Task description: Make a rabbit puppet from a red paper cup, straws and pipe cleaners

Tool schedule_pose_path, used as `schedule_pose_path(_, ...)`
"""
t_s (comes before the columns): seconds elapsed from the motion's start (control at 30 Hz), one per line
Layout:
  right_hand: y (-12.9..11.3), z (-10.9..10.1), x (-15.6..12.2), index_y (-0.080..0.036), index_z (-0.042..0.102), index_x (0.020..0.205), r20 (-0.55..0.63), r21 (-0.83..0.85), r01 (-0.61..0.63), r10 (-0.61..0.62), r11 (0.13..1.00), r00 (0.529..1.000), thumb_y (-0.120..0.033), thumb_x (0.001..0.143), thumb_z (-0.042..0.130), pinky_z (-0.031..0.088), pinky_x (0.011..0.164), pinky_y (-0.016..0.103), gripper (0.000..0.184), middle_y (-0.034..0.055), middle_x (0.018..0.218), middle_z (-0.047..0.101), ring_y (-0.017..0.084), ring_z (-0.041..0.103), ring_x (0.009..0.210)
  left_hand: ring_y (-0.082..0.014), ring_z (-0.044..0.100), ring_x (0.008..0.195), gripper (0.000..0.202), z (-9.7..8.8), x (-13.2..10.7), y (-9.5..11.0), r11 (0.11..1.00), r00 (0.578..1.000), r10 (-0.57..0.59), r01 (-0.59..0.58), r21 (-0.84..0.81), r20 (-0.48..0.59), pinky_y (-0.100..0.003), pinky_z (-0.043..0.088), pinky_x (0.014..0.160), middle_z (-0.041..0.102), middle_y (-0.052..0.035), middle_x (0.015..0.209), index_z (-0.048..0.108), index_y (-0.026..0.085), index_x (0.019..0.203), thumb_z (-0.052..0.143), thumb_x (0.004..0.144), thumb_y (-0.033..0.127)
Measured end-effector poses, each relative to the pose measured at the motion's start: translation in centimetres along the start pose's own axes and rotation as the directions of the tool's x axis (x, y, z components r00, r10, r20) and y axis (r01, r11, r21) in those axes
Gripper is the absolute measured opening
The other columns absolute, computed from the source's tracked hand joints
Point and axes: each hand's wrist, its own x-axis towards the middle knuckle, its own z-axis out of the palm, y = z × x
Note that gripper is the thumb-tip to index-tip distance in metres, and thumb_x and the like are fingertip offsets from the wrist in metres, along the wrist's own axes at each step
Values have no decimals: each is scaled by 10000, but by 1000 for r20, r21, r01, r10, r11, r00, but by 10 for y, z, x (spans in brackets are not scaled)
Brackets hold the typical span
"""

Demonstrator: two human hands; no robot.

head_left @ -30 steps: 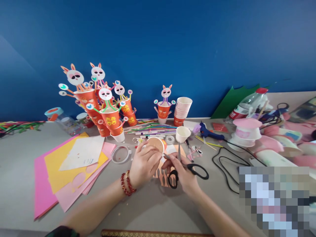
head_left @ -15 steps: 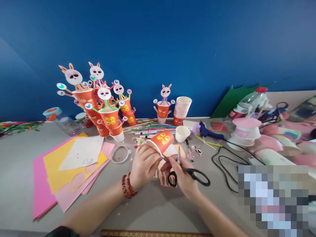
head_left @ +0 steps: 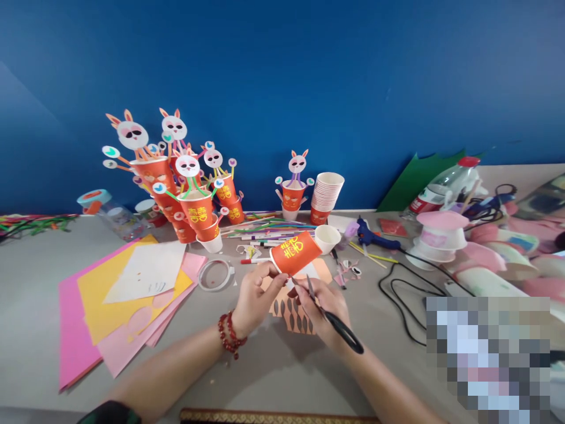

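Note:
My left hand (head_left: pixel 256 297), with a red beaded bracelet at the wrist, holds a red paper cup (head_left: pixel 298 253) by its rim side. The cup lies tilted on its side, gold characters on its wall, its base toward the right. In my right hand (head_left: pixel 326 306) are black-handled scissors (head_left: pixel 344 333), blades pointing up and left. Its fingertips meet those of my left hand just below the cup rim, where a small white bit shows between them. Under both hands lies orange paper (head_left: pixel 324 271) with dark leaf-shaped marks.
Rabbit-faced cup figures (head_left: pixel 196 209) stand at the back left, with stacked cups (head_left: pixel 327 194) right of centre. A tape roll (head_left: pixel 215 275), coloured paper sheets (head_left: pixel 75 330) and a white cup (head_left: pixel 327 238) lie around. A blue glue gun (head_left: pixel 375 235) trails a black cable on the right.
The cup has shifted slightly right and turned in my left hand. The scissors have swung in my right hand, their handles now lower, against the palm side, with one loop hidden.

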Motion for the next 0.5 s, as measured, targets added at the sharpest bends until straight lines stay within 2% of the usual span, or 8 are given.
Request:
schedule_pose_path(0.2,1,1,-1,-238,622,849,15,-71,7,-6,997,1000,-290,969,471,507,622,291,199,26,712,722,188,677,610,-159,657,704,216,3,-5,1,998,998,45,-43,35,-43,-261,495,689,711,-22,728,634,174,730,615,894,312)
schedule_pose_path(0.3,2,1,0,-235,630,855,14,-96,73,-72,993,997,-263,967,476,507,623,291,192,27,692,710,190,677,607,-149,662,702,177,3,-7,4,995,995,87,-84,52,-51,-250,499,690,719,-13,737,643,179,744,629,887,281)
schedule_pose_path(0.4,1,-1,2,-238,652,899,19,-142,156,-155,977,988,-241,958,489,518,647,307,174,45,728,726,205,690,654,-150,671,691,180,5,-9,4,996,995,82,-80,40,-55,-249,512,680,725,-10,726,656,185,742,631,889,287)
schedule_pose_path(0.5,0,-3,6,-242,678,914,35,-182,172,-168,968,985,-245,956,488,524,662,316,195,53,747,740,211,696,685,-158,680,695,190,6,-10,4,995,994,88,-85,49,-62,-256,524,680,731,-15,726,664,189,742,628,891,302)
